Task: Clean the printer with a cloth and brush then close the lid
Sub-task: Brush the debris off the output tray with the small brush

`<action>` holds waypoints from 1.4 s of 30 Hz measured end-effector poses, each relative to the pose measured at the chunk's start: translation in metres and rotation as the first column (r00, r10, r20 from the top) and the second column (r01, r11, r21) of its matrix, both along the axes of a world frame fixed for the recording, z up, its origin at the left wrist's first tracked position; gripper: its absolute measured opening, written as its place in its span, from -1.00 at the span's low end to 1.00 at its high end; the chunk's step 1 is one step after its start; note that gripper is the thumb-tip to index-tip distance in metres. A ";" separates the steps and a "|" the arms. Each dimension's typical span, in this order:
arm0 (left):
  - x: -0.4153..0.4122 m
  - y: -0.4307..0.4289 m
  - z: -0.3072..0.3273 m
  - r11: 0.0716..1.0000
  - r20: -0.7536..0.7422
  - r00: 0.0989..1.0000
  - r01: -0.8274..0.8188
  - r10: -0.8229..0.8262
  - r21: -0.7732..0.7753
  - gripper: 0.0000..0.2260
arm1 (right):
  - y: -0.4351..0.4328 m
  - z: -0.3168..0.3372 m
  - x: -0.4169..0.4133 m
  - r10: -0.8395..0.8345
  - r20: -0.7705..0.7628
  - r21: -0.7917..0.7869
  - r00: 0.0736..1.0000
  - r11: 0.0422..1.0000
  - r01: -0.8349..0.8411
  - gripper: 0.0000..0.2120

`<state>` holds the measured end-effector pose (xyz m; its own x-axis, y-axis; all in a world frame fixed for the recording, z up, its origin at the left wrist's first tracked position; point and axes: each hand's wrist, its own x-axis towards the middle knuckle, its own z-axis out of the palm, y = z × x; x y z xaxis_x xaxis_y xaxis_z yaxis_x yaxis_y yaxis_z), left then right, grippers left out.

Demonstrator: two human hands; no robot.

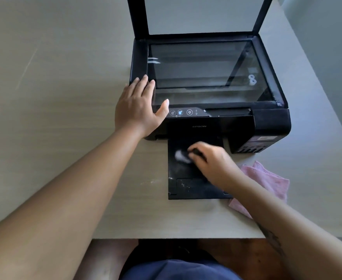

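A black printer point(271, 122) stands on the table with its scanner lid point(200, 15) raised upright at the back and the dusty glass point(206, 71) exposed. Its output tray point(186, 186) is pulled out toward me. My left hand point(139, 106) lies flat, fingers spread, on the printer's front left corner. My right hand point(212, 160) is over the tray, shut on a small brush point(183, 156) with a dark handle and blurred white bristles touching the tray. A pink cloth point(267, 178) lies on the table right of the tray, partly under my right forearm.
The pale wooden table point(54, 98) extends left of the printer. Its front edge runs just above my lap. A grey wall rises at the far right. Small white specks sit on the tray's front part.
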<state>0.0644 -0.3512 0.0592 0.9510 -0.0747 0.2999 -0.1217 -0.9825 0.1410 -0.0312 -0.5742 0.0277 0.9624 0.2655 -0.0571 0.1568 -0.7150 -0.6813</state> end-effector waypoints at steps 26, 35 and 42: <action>0.001 0.004 0.000 0.998 -0.020 0.998 0.067 -0.068 -0.015 -0.29 | 0.052 0.015 -0.057 -0.406 0.073 -0.291 0.911 0.865 0.409 -0.82; 0.000 0.000 0.001 1.000 -0.017 1.000 0.016 -0.016 0.011 -0.30 | 0.022 0.013 -0.069 -0.062 -0.113 -0.169 0.992 0.985 0.042 -0.94; 0.001 0.002 -0.001 1.000 -0.032 0.999 -0.006 0.007 0.016 -0.31 | 0.015 0.012 -0.067 0.156 -0.076 -0.206 0.985 0.964 -0.169 -0.99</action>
<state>0.0657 -0.3490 0.0585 0.9607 -0.0730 0.2680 -0.1109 -0.9854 0.1292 -0.0984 -0.5595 0.0394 0.9005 0.3941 -0.1839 0.2473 -0.8118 -0.5291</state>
